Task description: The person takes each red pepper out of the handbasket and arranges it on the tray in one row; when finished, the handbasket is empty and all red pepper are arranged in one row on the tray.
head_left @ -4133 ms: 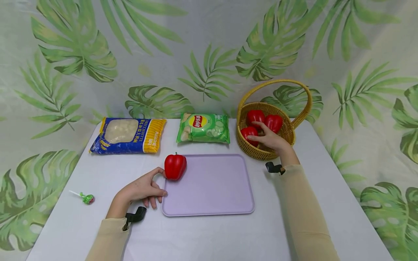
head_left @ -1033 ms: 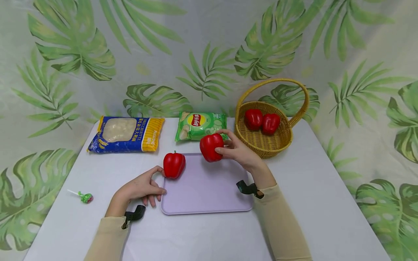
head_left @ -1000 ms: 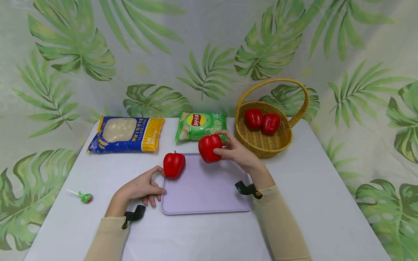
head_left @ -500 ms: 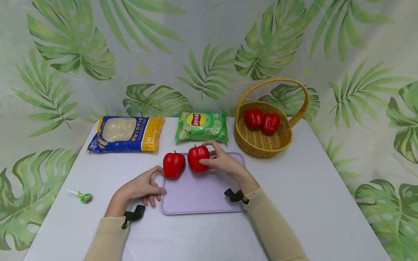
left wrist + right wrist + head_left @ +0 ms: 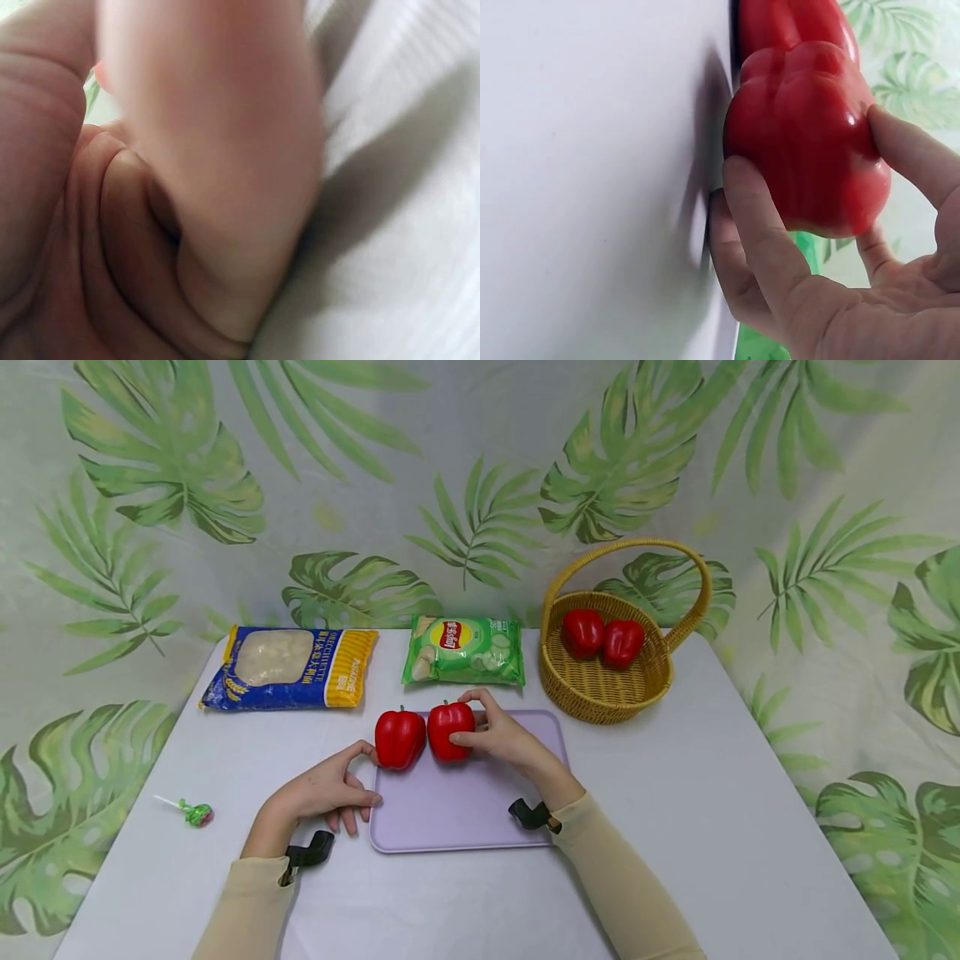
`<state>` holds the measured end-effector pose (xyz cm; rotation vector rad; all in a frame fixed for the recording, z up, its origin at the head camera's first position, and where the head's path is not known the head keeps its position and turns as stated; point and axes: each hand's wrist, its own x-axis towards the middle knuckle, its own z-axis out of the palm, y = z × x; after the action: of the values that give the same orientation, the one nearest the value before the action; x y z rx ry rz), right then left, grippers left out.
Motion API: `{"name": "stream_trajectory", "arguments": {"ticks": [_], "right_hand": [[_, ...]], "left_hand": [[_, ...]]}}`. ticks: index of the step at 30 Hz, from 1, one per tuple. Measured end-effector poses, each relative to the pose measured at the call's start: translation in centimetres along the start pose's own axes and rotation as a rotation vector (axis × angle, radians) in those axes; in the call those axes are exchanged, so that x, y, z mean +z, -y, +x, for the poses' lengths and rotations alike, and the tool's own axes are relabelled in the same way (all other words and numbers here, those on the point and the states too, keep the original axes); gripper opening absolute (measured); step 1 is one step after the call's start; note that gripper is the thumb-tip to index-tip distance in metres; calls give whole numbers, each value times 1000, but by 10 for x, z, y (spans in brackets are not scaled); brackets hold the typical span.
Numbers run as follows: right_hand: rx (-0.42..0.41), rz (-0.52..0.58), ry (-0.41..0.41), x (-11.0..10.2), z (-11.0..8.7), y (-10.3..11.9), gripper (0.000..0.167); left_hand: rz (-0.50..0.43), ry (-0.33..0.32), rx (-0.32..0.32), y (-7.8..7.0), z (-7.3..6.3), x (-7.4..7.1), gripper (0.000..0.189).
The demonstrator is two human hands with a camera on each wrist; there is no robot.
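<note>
In the head view, my right hand [image 5: 498, 739] grips a red bell pepper [image 5: 451, 729] over the upper left part of a lilac tray [image 5: 487, 806]. A second bell pepper [image 5: 400, 739] stands in the tray's far left corner, right beside it. The right wrist view has the gripped bell pepper [image 5: 810, 142] between thumb and fingers, close over the tray. At the tray's left rim, my left hand [image 5: 318, 793] holds the edge, thumb tip on the rim and index fingertip just by the corner pepper. Its curled fingers [image 5: 217, 172] fill the left wrist view.
A wicker basket [image 5: 600, 706] with two more bell peppers [image 5: 603, 639] stands at the back right. Behind the tray lie a green chip bag [image 5: 465, 652] and a blue-and-yellow pasta bag [image 5: 292, 668]. A lollipop [image 5: 197, 814] lies at the left on the white table [image 5: 750, 843].
My right hand has taken a bell pepper out of the basket, carried it left over the tray and lowered it beside the corner pepper. My left hand has stayed at the rim.
</note>
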<state>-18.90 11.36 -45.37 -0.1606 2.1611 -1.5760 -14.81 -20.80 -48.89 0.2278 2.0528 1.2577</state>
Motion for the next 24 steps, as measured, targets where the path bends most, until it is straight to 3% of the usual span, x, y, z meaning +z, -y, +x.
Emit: {"name": "stream_trajectory", "arguments": {"ticks": [15, 24], "right_hand": [[0, -139, -11, 4, -2, 1, 72], [-28, -97, -53, -25, -18, 15, 76]], "left_hand": [[-9, -3, -11, -1, 0, 1, 64], [-9, -3, -4, 0, 1, 1, 65]]}}
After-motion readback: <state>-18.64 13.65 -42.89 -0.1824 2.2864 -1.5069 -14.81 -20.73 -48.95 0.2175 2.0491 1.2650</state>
